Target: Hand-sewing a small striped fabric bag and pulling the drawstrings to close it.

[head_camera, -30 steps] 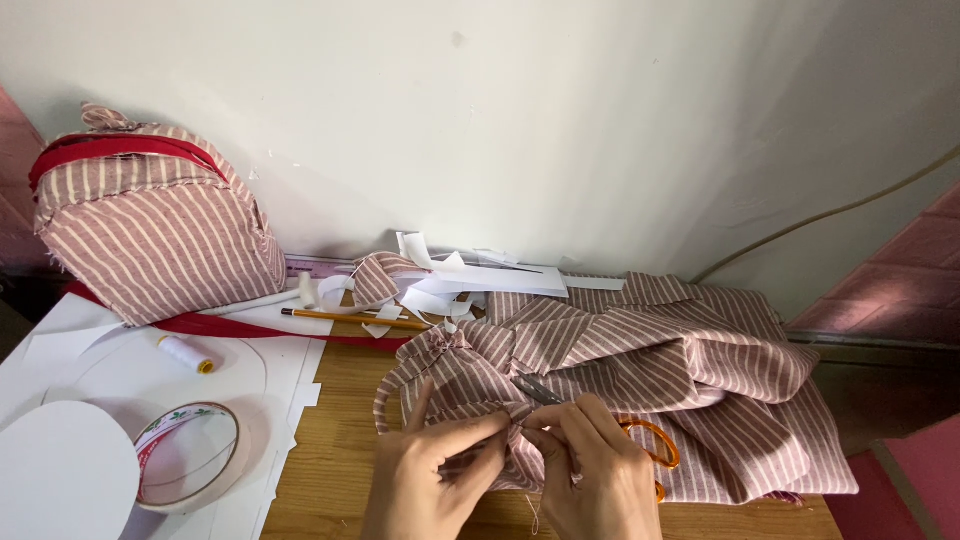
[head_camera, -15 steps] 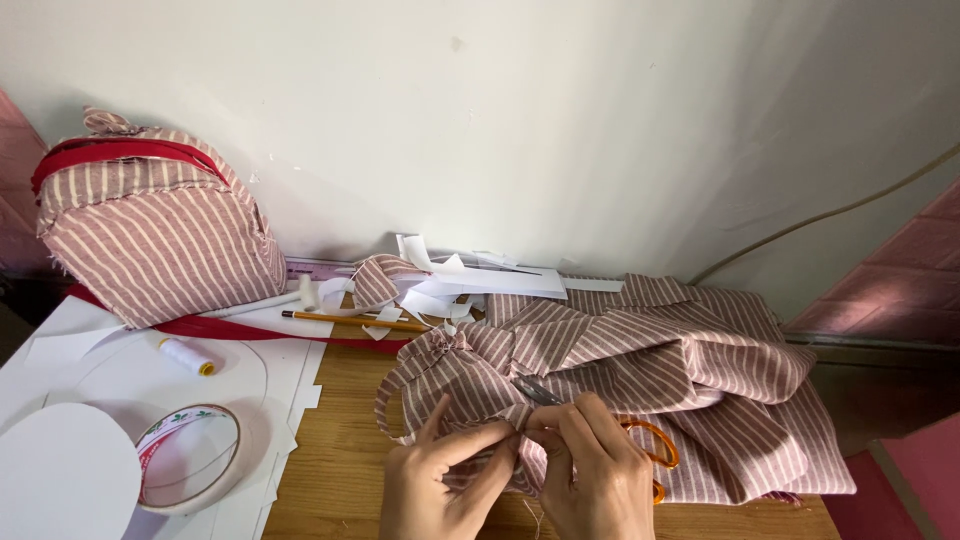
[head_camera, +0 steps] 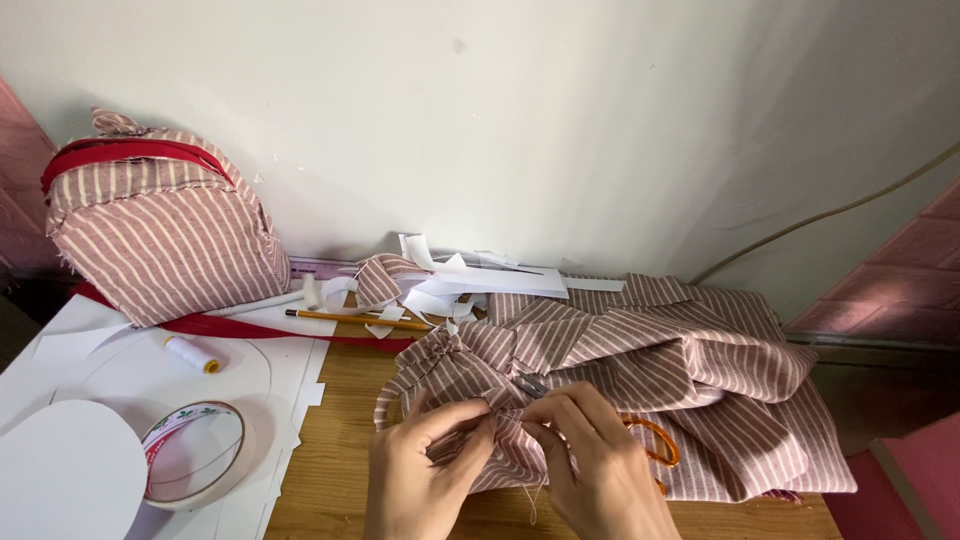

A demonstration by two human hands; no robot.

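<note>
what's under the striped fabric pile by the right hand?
An orange curved handle, likely scissors, sticks out from under the striped fabric beside the right hand. The blades, if any, are covered. Below is the wooden table; anything else under the cloth is hidden.

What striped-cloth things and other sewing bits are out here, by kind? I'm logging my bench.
Striped bag: 1
Striped fabric pile: 1
Tape roll: 1
Thread spool: 1
Pencil: 1
Orange scissors: 1
Total: 6
Left hand and right hand pinch the fabric.
</note>
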